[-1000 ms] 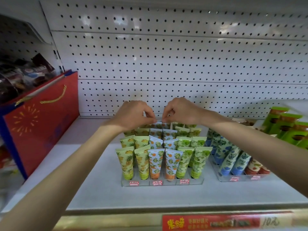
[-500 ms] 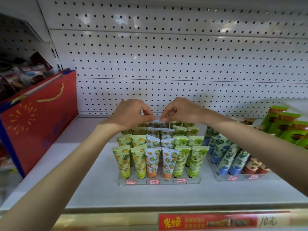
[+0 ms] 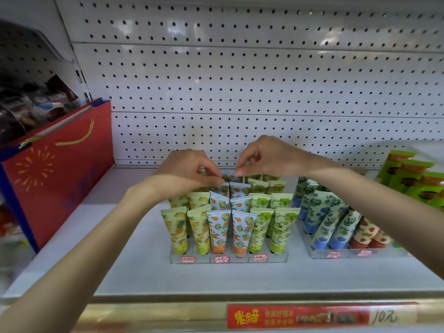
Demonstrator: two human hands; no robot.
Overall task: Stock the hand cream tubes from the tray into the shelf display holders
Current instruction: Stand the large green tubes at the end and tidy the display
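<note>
Presently, in the head view, the left hand (image 3: 189, 171) and right hand (image 3: 271, 157) are each narrowly pinching the crimped tops of the back-row tubes (image 3: 234, 178), which are standing cap-down at the rear of the clear holder (image 3: 228, 259) on the shelf (image 3: 120, 272). Pressing off-line is probably risking a missed slot, and a leaning tube could be knocking the tightly packed front tubes (image 3: 217, 230) forward.

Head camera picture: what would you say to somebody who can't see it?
The left hand and right hand pinch the tops of the back tubes in a clear holder packed with fruit-print tubes on a white shelf. A red bag stands at the left, and another holder of tubes sits at the right.
</note>
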